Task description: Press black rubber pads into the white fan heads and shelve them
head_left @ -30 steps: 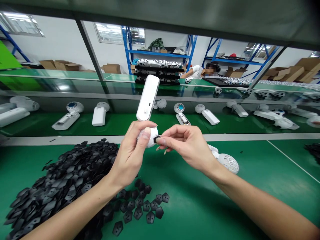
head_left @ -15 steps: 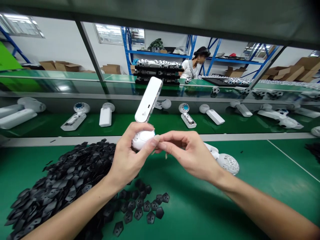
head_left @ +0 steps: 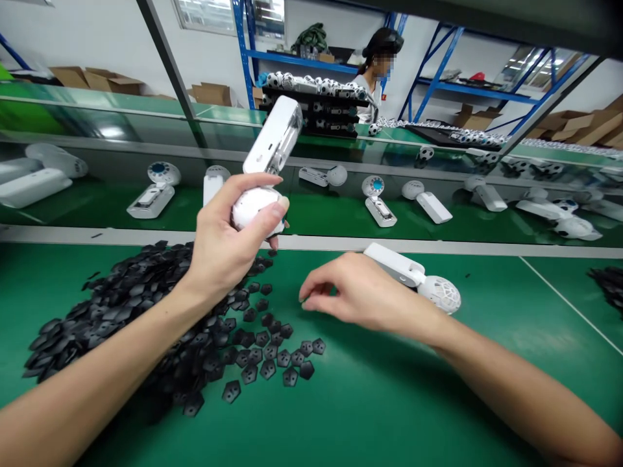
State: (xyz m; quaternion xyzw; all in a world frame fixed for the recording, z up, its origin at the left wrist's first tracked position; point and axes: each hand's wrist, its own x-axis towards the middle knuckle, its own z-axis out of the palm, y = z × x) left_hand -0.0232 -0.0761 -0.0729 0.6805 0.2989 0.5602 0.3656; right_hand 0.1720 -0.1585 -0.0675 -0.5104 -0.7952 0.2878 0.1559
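Observation:
My left hand is wrapped round the ball-shaped end of a white plastic device, whose long flat body tilts up and to the right. Part of the ball is hidden behind my fingers. My right hand hovers low over the green table, its thumb and index fingertips pinched together; whatever may be between them is too small to make out. Just beyond it lies a second white device with a web-patterned ball end. Loose black pentagon pieces are spread between my forearms, beside a large heap of them.
Several white devices lie along the green belt behind the table's pale edge. Stacked black trays of football-patterned balls stand farther back. A person is near blue shelving. More black pieces lie at far right.
My right hand has come away from the ball end and dropped toward the table. My left hand has carried the device left and up in the view. The camera has tilted down.

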